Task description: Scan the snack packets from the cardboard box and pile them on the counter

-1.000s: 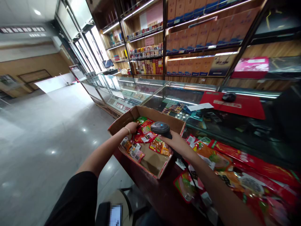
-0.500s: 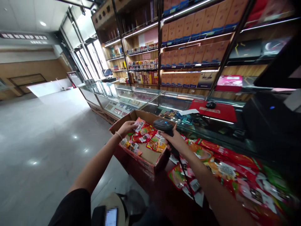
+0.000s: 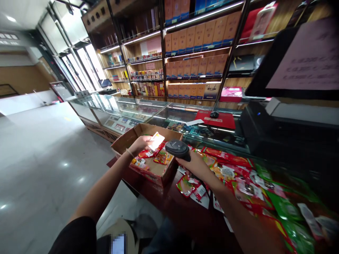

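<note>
My left hand pinches a small snack packet above the open cardboard box; bright light washes out the packet's face. In my right hand is a black barcode scanner, gripped by its handle, its head turned toward that packet from the right. Several red and yellow snack packets lie inside the box, partly hidden by my left hand and the scanner. More packets are spread to the right, under and beside my right forearm.
Behind the box runs a glass display counter bearing a red mat with a black mouse. At the right stands a dark machine with a screen. Stocked shelves line the back. A dark red tabletop supports the box.
The view has swung to the right, bringing the screen further into sight. The packet in my left hand has become brightly lit, and the scanner head now sits closer to it.
</note>
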Demonstrator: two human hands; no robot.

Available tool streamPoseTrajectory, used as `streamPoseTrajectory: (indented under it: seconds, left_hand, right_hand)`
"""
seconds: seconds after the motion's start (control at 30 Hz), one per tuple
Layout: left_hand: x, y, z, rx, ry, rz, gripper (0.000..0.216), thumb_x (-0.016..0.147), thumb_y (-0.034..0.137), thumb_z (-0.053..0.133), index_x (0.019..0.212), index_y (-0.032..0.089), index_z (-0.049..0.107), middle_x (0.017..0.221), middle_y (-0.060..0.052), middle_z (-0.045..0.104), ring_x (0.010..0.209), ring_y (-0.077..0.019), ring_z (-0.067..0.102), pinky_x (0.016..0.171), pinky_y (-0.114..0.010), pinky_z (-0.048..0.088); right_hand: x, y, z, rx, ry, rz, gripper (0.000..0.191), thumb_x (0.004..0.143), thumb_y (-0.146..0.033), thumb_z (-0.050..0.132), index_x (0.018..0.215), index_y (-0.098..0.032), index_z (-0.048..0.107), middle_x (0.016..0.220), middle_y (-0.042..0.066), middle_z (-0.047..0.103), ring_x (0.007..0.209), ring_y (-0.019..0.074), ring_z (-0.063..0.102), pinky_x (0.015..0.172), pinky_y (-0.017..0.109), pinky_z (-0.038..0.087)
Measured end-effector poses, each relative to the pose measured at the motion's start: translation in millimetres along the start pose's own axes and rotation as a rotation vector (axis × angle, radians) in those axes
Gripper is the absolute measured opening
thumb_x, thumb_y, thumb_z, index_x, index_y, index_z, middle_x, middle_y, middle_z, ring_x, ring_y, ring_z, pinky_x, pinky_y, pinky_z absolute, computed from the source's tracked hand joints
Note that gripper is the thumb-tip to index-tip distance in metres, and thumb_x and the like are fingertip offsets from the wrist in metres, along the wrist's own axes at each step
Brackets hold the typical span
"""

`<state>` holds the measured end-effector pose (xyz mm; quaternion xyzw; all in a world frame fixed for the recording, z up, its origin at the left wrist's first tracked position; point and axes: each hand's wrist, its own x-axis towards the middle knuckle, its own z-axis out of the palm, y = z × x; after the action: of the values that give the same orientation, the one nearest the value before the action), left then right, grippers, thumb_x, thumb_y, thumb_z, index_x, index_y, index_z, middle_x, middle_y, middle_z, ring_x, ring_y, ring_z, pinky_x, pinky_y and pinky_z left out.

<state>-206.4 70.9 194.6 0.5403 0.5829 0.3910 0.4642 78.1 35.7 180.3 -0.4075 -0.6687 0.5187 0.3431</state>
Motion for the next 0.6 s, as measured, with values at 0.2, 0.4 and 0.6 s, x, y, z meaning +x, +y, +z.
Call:
streamPoseTrajectory:
  seconds: [0.2,0.4,0.6]
  left_hand:
    - [-6,6,10,-0.026,-0.060,0.015,0.043,0.065,0.039,0.075,0.096,0.010,0.068,0.077,-0.005,0.069,0.062,-0.0127,0.061,0.057,-0.022,0.046]
    - [-8,8,43,0.135,-0.128,0.143,0.046,0.073,0.048,0.066,0.100,0.011,0.066,0.081,-0.006,0.069,0.067,-0.0164,0.063,0.062,-0.026,0.049]
    - [-19,25,125,0.619,0.022,0.451,0.027,0.084,0.036,0.054,0.103,0.021,0.065,0.091,-0.005,0.070,0.081,-0.0215,0.064,0.072,-0.028,0.045]
  right_hand:
    - [-14,4,-9,0.003,0.031,0.024,0.036,0.081,-0.040,0.064,0.111,-0.023,0.055,0.052,-0.006,0.058,0.032,0.0135,0.053,0.030,0.022,0.040]
    - [-41,28,-43,0.040,0.149,0.088,0.025,0.080,-0.044,0.063,0.086,-0.021,0.054,0.047,-0.007,0.052,0.033,0.0118,0.051,0.032,0.021,0.039]
    - [-90,60,-87,0.171,0.335,0.193,0.033,0.075,-0.049,0.066,0.080,-0.020,0.051,0.046,-0.007,0.051,0.032,0.0104,0.047,0.032,0.021,0.037]
